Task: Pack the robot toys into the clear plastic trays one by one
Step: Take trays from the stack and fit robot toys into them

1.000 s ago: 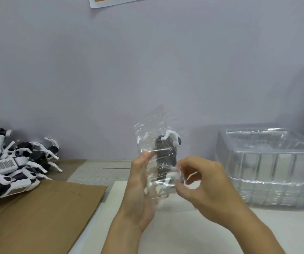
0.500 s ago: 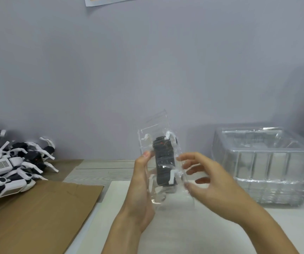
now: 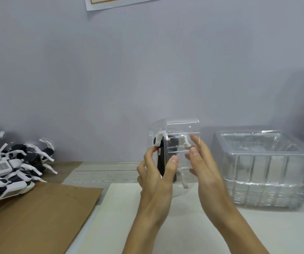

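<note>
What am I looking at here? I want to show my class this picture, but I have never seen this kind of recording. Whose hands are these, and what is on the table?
There is no machine here: a person wears a camera on the head, so you look down at their own two hands. The left hand grips a clear plastic tray with a black-and-white robot toy inside. The right hand, fingers straight, rests against the tray's other side. On the table, a pile of robot toys lies at the left beside brown cardboard; a stack of clear trays stands at the right.

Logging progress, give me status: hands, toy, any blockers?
Left hand grips clear tray with robot toy inside. Right hand open beside it. Nothing in the way.
</note>
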A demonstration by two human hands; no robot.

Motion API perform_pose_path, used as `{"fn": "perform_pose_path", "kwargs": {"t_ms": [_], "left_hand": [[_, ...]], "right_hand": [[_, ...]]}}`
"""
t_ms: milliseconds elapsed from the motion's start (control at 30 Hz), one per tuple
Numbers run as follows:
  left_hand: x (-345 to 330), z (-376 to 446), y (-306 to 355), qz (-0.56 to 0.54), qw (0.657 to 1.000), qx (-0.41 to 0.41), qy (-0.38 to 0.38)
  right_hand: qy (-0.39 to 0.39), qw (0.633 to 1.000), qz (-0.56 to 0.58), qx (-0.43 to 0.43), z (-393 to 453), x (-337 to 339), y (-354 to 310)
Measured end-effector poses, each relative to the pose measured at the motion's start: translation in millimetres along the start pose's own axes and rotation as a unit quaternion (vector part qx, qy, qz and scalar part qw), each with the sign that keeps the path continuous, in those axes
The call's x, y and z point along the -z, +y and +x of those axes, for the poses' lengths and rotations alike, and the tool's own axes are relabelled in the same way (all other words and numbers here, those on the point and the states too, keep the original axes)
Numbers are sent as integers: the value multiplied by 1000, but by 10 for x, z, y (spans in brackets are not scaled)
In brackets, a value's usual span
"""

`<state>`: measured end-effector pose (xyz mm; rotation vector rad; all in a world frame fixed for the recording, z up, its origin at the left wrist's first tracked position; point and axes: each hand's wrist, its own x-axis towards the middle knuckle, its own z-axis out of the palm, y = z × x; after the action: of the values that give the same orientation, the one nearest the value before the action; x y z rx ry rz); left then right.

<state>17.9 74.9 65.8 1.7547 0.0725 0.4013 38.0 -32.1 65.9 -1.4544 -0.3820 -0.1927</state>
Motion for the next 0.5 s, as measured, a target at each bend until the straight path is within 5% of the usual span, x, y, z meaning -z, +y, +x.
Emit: {"fn": "perform_pose_path", "kwargs": {"t_ms": [200, 500], "left_hand": [[512, 80, -77, 165, 985, -13, -56], [458, -50, 17, 394, 871, 39, -289]], "right_hand": [[46, 998, -27, 28, 73, 212, -152], [75, 991, -98, 52, 124, 482, -294]]}}
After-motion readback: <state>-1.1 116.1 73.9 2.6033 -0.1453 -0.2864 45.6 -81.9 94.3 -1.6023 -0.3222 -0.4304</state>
